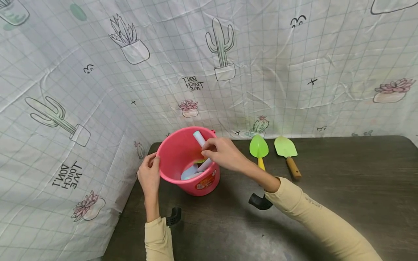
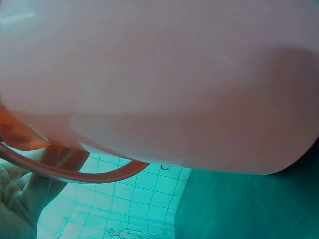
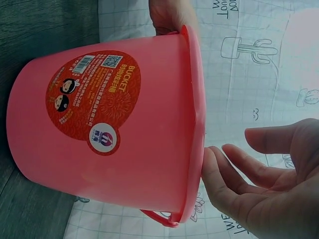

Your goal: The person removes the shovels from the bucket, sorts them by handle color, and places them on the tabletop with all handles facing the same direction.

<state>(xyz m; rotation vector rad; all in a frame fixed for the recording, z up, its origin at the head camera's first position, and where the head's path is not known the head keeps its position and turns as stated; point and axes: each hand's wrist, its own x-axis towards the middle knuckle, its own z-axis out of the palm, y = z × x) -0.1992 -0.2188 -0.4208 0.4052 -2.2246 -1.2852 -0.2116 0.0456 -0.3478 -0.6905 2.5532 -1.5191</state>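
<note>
A pink bucket (image 1: 176, 156) with a red label (image 3: 94, 94) stands on the dark table. My left hand (image 1: 149, 174) grips its rim at the left, thumb on the near side. In the left wrist view the bucket's wall fills most of the picture, with its curved handle (image 2: 94, 178) beside the hand. Over the right rim hovers my right hand (image 1: 225, 154), its fingers loosely bent and the thumb apart, with nothing visible between them in the right wrist view. Inside the bucket lie a white handle with a mint end (image 1: 199, 137) and pale lavender tool parts (image 1: 189, 171); their lower portions are hidden.
Right of the bucket lie a green trowel (image 1: 259, 146) with a yellow handle and a lighter green trowel (image 1: 286, 148) with a wooden handle. A patterned cloth (image 1: 274, 65) hangs behind and at the left of the table (image 1: 352, 174). Black wrist mounts (image 1: 260, 201) project from both forearms.
</note>
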